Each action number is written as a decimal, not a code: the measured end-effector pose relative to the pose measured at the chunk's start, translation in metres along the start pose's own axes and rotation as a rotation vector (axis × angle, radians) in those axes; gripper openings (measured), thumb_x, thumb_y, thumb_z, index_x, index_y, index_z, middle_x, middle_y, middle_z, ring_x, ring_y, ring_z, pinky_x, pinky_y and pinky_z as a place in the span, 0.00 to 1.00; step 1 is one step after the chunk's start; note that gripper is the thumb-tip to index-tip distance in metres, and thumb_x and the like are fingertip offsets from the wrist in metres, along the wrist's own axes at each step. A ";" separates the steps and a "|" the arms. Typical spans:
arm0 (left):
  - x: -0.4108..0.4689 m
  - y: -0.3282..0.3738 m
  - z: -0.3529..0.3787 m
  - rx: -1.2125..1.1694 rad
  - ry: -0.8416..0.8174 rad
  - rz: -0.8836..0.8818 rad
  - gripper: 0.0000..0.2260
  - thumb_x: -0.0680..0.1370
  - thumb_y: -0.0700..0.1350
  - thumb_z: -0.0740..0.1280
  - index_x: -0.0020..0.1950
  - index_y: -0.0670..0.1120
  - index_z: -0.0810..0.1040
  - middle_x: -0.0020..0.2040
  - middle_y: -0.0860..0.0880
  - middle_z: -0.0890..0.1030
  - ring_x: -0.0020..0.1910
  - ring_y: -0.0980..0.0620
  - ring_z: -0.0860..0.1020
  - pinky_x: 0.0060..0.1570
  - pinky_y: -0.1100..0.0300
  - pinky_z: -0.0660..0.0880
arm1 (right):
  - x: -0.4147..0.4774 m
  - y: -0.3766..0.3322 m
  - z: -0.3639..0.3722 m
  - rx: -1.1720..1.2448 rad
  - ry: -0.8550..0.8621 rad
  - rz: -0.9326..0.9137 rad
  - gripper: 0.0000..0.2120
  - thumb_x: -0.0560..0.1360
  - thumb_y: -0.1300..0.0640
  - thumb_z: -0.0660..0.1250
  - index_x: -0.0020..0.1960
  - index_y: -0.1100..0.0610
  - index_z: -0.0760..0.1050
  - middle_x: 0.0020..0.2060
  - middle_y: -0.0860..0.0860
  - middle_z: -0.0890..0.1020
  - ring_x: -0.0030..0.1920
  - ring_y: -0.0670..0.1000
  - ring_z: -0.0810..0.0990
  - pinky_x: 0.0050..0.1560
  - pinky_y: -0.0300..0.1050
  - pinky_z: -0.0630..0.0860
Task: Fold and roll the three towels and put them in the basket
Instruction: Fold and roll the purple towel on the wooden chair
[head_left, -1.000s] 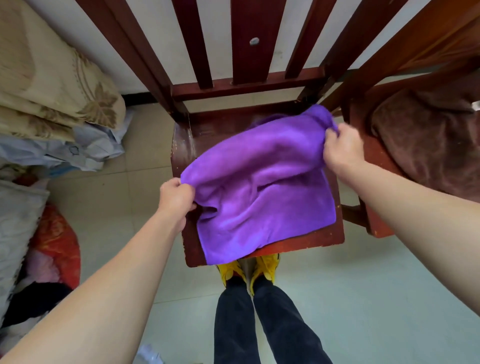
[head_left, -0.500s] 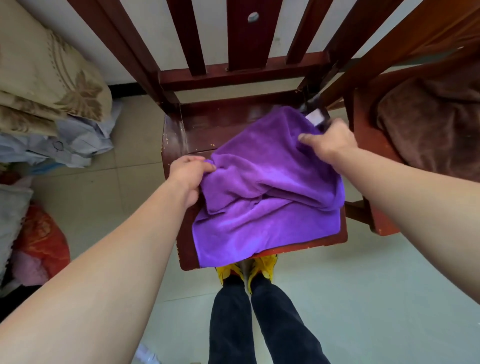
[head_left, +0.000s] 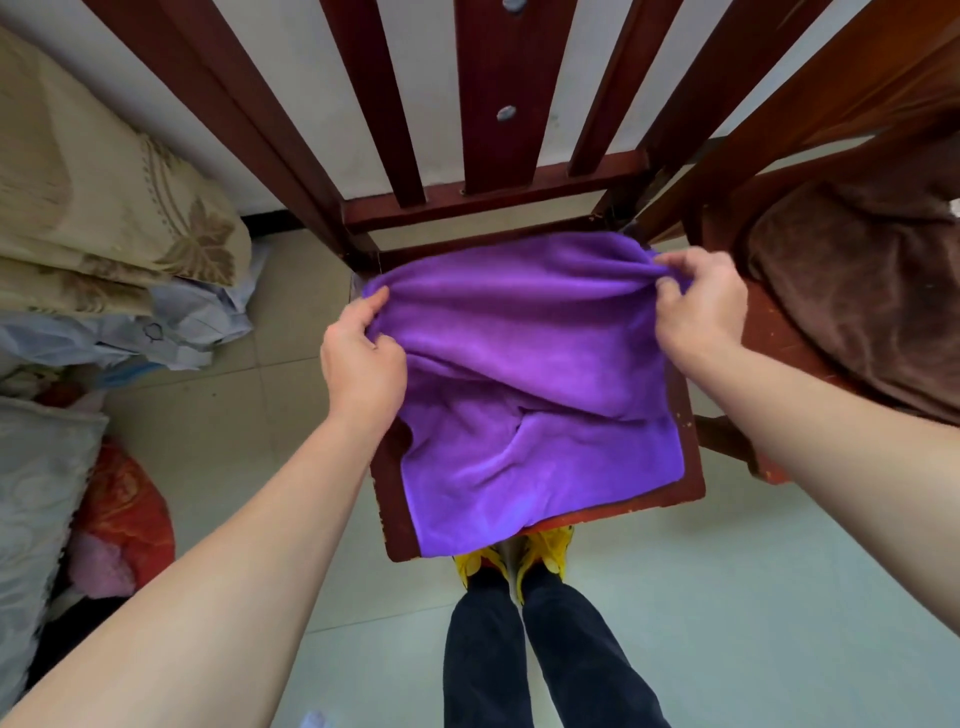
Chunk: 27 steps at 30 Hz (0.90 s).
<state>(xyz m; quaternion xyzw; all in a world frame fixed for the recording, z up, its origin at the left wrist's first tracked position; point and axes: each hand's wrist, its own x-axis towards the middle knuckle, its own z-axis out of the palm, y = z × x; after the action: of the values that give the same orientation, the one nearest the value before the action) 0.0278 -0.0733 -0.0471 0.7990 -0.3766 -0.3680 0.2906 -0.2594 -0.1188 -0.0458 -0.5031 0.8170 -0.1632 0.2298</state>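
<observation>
Left hand (head_left: 363, 358) and right hand (head_left: 698, 301) each pinch a corner of the purple towel (head_left: 530, 395), to spread it flat on the chair seat (head_left: 691, 447).

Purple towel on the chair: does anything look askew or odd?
Yes: the purple towel lies rumpled and skewed on the chair seat, its near-left corner overhanging the front edge. The left hand and right hand pinch its far corners.

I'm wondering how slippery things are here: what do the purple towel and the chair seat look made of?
The purple towel: soft plush cloth, probably microfibre; fuzzy matte nap, soft creases. The chair seat: wood under glossy reddish-brown paint or varnish, chipped along the edges.
</observation>
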 end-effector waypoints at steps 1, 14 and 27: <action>0.001 0.001 0.001 0.025 0.018 0.020 0.25 0.71 0.29 0.57 0.65 0.43 0.77 0.63 0.47 0.79 0.62 0.50 0.76 0.66 0.65 0.67 | 0.005 -0.005 -0.001 0.029 0.015 -0.010 0.14 0.75 0.61 0.61 0.56 0.50 0.80 0.55 0.57 0.77 0.56 0.58 0.77 0.55 0.44 0.69; -0.073 -0.066 0.013 0.276 0.044 -0.422 0.28 0.66 0.52 0.77 0.60 0.43 0.72 0.60 0.41 0.71 0.55 0.41 0.76 0.54 0.52 0.70 | -0.065 0.080 0.022 -0.069 -0.348 0.432 0.25 0.66 0.40 0.75 0.55 0.53 0.74 0.49 0.53 0.81 0.51 0.58 0.80 0.49 0.49 0.74; -0.144 -0.101 0.029 0.312 -0.315 -0.636 0.16 0.65 0.43 0.74 0.27 0.47 0.66 0.28 0.48 0.73 0.32 0.45 0.72 0.35 0.58 0.68 | -0.129 0.126 0.014 0.058 -0.412 0.536 0.09 0.72 0.54 0.72 0.40 0.60 0.79 0.39 0.56 0.83 0.43 0.59 0.81 0.46 0.51 0.78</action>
<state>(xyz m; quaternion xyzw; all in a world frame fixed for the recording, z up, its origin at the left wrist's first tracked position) -0.0207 0.0941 -0.0850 0.8442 -0.2016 -0.4961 -0.0244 -0.2953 0.0521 -0.0929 -0.2859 0.8517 -0.0150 0.4390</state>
